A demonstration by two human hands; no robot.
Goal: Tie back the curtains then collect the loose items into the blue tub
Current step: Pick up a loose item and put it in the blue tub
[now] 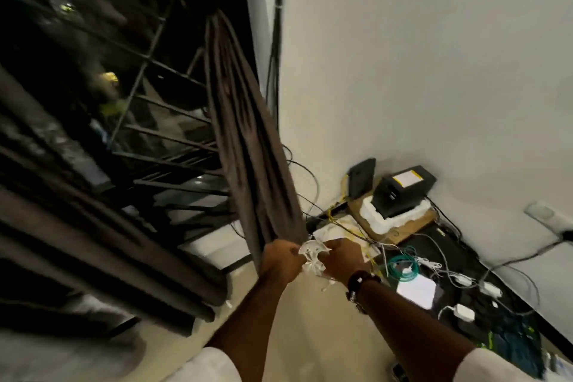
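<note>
Both hands at the bottom end of the gathered brown curtain (248, 146): left hand (280, 259) and right hand (342, 260) each pinch the white tie (311, 256) there. Cables (434, 267) lie right of the curtain.

Dim indoor light; the pale wall (434, 56) is brightest. Motion blur smears the dark window bars (93, 87) at left, and wide-angle distortion seemingly bends the edges.

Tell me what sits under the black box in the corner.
The black box rests on white foam packing, which sits in an open cardboard carton. Cables run beside it. What lies deeper inside the carton is covered.
</note>
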